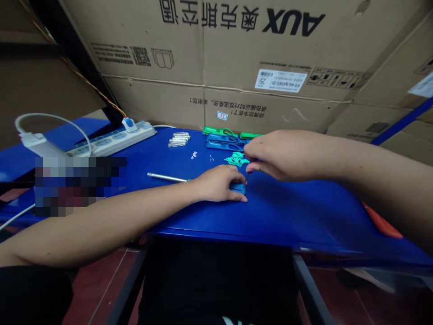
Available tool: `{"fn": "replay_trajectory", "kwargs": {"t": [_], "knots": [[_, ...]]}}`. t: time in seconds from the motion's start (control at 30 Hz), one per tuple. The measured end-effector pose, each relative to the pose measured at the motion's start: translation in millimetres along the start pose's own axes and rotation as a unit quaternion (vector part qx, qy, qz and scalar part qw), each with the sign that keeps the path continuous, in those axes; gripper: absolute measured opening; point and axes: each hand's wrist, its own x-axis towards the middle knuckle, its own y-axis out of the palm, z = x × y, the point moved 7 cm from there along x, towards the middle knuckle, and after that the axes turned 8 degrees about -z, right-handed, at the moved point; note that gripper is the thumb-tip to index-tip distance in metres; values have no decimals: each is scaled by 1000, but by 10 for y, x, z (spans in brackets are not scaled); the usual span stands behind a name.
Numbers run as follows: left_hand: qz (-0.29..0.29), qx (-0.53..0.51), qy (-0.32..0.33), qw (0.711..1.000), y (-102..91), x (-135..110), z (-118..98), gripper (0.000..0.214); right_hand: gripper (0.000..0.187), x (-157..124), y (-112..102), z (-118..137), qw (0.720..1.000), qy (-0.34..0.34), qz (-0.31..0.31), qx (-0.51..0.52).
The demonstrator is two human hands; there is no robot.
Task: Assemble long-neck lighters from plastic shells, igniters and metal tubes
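Observation:
My left hand [218,183] is closed over a blue plastic piece [238,189] on the blue table, pinning it between thumb and fingers. Part of the piece is hidden under the hand; a dark slot shows on its top. My right hand [270,155] comes in from the right, fingers pinched on a thin-shafted tool [247,178] whose tip points down at the right end of the blue piece. The tool's handle is mostly hidden, so its exact kind is unclear. A slim silver rod [167,177] lies left of my left hand, its right end near the wrist.
Behind my hands lie blue and green plastic casings [225,145], small turquoise parts [237,159], clear tube-like pieces [179,139] and tiny bits [211,158]. A white power strip [111,141] stands at left. A large cardboard box [216,54] walls off the back. An orange object [382,222] sits at right.

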Motion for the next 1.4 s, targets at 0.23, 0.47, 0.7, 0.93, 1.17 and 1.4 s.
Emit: {"fn": "replay_trajectory", "kwargs": {"t": [0.23,0.47,0.7,0.93,1.17,1.4], "knots": [[2,-5,-2,1000,0,6,0,40,7,-28,0,53,999,-38,22,30],[2,-8,3,1000,3,8,-5,42,18,-114,-117,49,992,-84,-26,93],[24,-23,-21,999,-85,-13,-23,78,22,-694,-28,-422,964,132,-200,116],[186,150,-23,971,-488,-201,189,56,20,-866,912,-469,948,235,-116,179],[169,115,31,978,-507,-149,160,36,33,-467,595,238,977,98,-144,121],[66,167,150,972,-592,-115,-128,27,49,-120,778,611,981,123,-71,134]]}}
